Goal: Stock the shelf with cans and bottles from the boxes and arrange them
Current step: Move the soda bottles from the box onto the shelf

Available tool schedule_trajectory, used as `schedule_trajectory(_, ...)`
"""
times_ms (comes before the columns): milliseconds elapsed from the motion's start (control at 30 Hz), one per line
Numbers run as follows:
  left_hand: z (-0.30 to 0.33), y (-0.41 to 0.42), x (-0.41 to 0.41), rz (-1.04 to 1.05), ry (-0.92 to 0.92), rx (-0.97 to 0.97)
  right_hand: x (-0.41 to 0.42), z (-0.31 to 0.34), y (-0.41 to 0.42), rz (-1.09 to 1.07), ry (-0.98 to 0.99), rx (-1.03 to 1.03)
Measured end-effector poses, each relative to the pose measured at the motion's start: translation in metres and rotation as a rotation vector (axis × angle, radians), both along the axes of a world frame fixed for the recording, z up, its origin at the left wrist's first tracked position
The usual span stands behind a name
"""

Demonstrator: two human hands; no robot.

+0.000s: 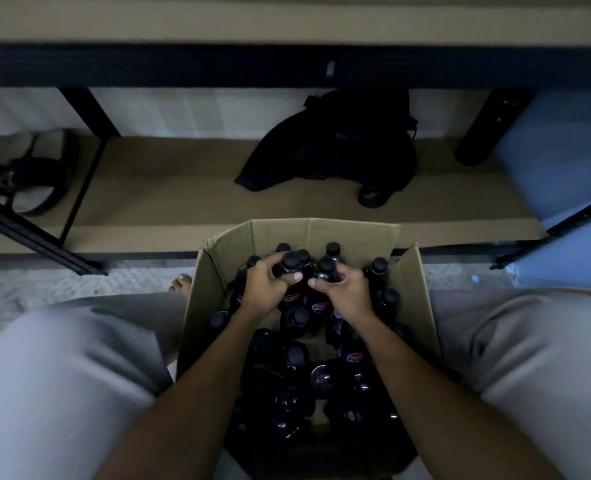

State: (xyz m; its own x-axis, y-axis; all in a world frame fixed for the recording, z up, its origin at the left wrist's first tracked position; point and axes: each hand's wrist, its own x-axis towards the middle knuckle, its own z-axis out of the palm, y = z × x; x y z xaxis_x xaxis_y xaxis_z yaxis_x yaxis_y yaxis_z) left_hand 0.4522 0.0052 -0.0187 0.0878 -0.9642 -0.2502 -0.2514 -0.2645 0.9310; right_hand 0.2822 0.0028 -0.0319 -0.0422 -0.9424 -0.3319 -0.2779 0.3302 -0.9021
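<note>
An open cardboard box (pixel 419 289) stands on the floor between my knees, filled with several dark cola bottles with black caps. My left hand (pixel 264 291) grips the neck of one upright bottle (pixel 290 263) near the box's far side. Beside it, my right hand (pixel 346 292) grips the neck of another bottle (pixel 327 266). Both hands are inside the box, almost touching. More bottles (pixel 294 358) lie and stand lower in the box. The brown bottom shelf board (pixel 169 188) lies just beyond the box.
A black bag (pixel 332 147) lies on the bottom shelf, with a small dark item (pixel 373 197) beside it. A black cylinder (pixel 488 129) and a blue surface (pixel 557 157) are at the right. Sandals (pixel 34 174) sit at the left behind black frame posts (pixel 89 112). The upper shelf's black rail (pixel 287 67) runs overhead.
</note>
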Motion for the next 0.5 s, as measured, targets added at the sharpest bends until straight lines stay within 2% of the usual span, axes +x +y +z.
schedule_trajectory(233, 0.093, -0.014, -0.002, -0.063, 0.153, -0.235, -0.002, 0.1, -0.018, -0.053, -0.132, -0.285)
schedule_trajectory(500, 0.231, -0.034, 0.0, -0.14, 0.146, -0.499, -0.013, 0.234, -0.035, 0.063, -0.132, -0.595)
